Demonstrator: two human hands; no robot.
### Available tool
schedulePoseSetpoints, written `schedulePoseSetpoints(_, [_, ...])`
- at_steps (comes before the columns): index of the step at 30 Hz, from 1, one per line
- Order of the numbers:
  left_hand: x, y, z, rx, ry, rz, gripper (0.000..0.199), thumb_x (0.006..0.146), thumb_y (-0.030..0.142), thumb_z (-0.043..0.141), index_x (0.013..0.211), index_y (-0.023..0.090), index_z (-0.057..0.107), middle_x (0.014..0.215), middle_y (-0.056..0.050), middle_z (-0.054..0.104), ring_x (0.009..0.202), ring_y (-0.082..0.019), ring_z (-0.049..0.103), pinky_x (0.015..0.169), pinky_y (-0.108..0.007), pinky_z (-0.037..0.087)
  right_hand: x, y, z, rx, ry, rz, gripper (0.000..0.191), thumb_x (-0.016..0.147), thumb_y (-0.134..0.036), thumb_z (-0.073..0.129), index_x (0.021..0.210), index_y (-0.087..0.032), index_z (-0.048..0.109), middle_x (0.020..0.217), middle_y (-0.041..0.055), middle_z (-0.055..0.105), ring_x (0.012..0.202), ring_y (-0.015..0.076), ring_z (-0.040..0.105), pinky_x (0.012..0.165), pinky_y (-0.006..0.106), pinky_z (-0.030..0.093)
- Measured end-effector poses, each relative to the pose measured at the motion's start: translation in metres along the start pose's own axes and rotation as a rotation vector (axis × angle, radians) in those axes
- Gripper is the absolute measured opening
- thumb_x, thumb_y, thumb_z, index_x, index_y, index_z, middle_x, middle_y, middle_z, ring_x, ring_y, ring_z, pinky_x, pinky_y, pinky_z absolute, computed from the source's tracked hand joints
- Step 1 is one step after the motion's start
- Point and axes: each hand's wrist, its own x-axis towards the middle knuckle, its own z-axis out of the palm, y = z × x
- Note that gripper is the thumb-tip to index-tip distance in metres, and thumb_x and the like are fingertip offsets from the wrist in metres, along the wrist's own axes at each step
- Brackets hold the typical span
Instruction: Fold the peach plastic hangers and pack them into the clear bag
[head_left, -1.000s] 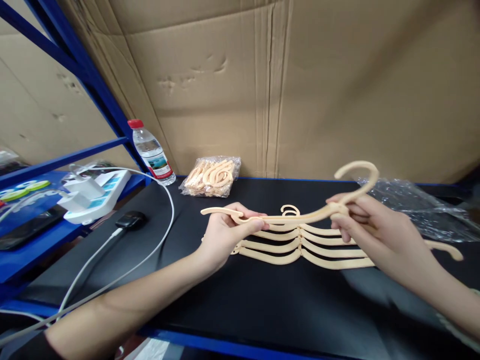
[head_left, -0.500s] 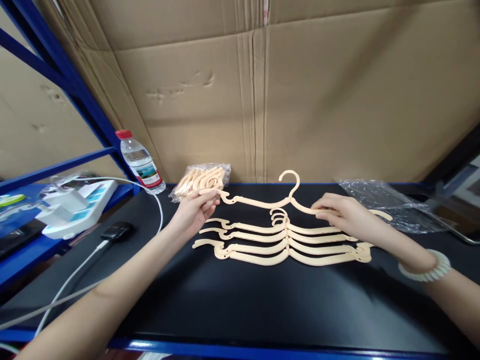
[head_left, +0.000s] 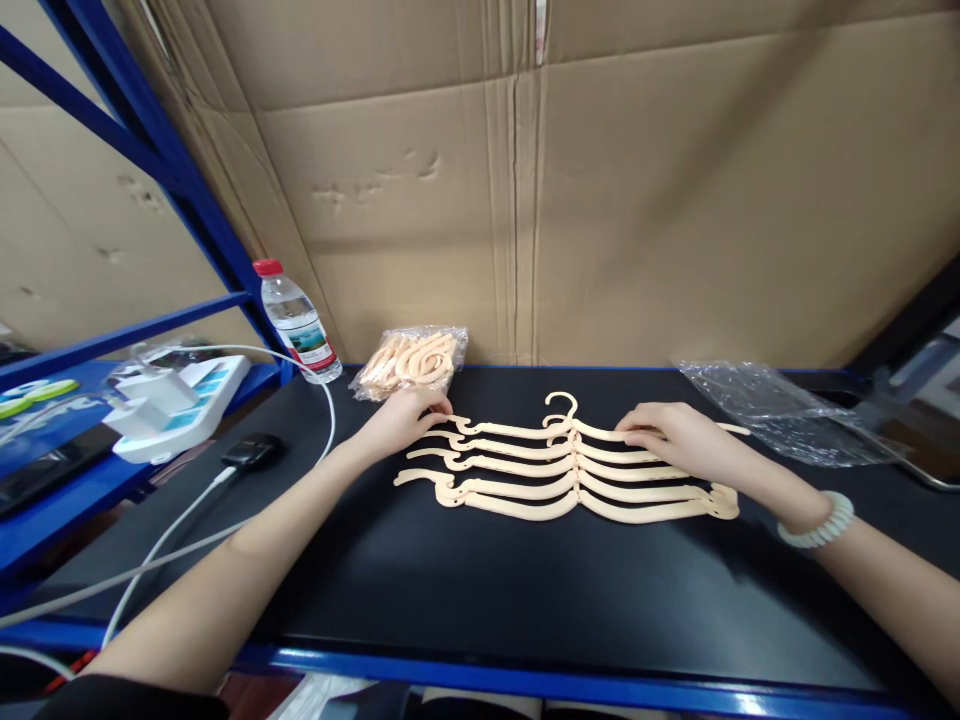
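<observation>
Filling the background, a cardboard wall (head_left: 675,200) stands behind the black table (head_left: 480,600), where a row of pale hangers (head_left: 525,512) lies with visible hooks toward the cardboard. At the back of that row is the far hanger (head_left: 517,434), stretched between the left hand (head_left: 401,420) and the right hand (head_left: 671,435); whether it touches the table or sits just above it, I cannot tell. It looks like thin moulded plastic, so it should be light, fairly stiff along each half, a little slippery and not especially fragile, though the joints (the small notched spots near the ends look like hinges) may give if pushed sideways. Taking hold well out on both sides seems sound, since a grip at one end alone would probably let the other swing. The right fingers (head_left: 639,412) grip the right half between thumb and forefinger, its tip sticking out beyond the hand. The left fingers (head_left: 437,402) appear closed on the left tip, though the hand partly hides the contact. Smaller, the hook (head_left: 574,405) stands between the two grips, nearer the right one, clear of every finger; smallest, the left notch (head_left: 466,430) sits just inside the left fingertips.
</observation>
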Motion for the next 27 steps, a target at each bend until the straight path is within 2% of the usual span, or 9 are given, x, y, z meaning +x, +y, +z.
schedulePoseSetpoints(8, [-0.004,0.001,-0.003,0.331,-0.058,0.096,0.014,0.083,0.021,0.055,0.082,0.021,0.07,0.086,-0.005,0.072,0.084,-0.022,0.064,0.078,-0.033,0.045,-0.002,-0.003,-0.002,0.014,-0.046,-0.061,0.031,0.09,-0.023,0.039,0.091,-0.021,0.07,0.091,0.0065,0.07,0.084,0.0215,0.064,0.078,0.035,0.048])
schedulePoseSetpoints(18, [-0.006,0.012,-0.004,0.473,0.0,0.124,0.023,0.077,0.015,0.048,0.074,0.022,0.07,0.081,-0.004,0.073,0.079,-0.022,0.064,0.071,-0.03,0.047,-0.003,-0.007,-0.011,0.059,-0.073,-0.076,0.038,0.073,-0.006,0.039,0.081,-0.021,0.073,0.084,0.0039,0.071,0.077,0.0186,0.064,0.072,0.03,0.049])
schedulePoseSetpoints(23, [-0.013,0.037,0.0,0.458,0.094,0.17,0.03,0.09,0.027,0.041,0.097,0.019,0.069,0.099,-0.011,0.072,0.093,-0.027,0.064,0.085,-0.038,0.047,-0.005,-0.007,-0.02,0.09,-0.057,-0.058,0.035,0.084,-0.015,0.039,0.102,-0.018,0.07,0.099,0.0063,0.071,0.089,0.0201,0.065,0.081,0.034,0.051])
schedulePoseSetpoints(25, [-0.02,0.055,0.011,0.425,0.084,0.217,0.036,0.094,0.037,0.039,0.108,0.017,0.066,0.107,-0.013,0.07,0.101,-0.026,0.063,0.09,-0.038,0.046,-0.007,-0.011,-0.021,0.103,-0.064,-0.063,0.034,0.09,-0.026,0.042,0.111,-0.017,0.066,0.108,0.0084,0.07,0.097,0.0218,0.064,0.086,0.036,0.05])
schedulePoseSetpoints(27, [-0.027,0.072,0.025,0.389,0.04,0.275,0.051,0.089,0.05,0.05,0.125,0.015,0.057,0.127,-0.015,0.062,0.118,-0.028,0.056,0.1,-0.038,0.042,-0.009,-0.017,-0.019,0.11,-0.071,-0.07,0.039,0.093,-0.037,0.046,0.122,-0.016,0.061,0.117,0.0108,0.067,0.104,0.024,0.063,0.091,0.039,0.049])
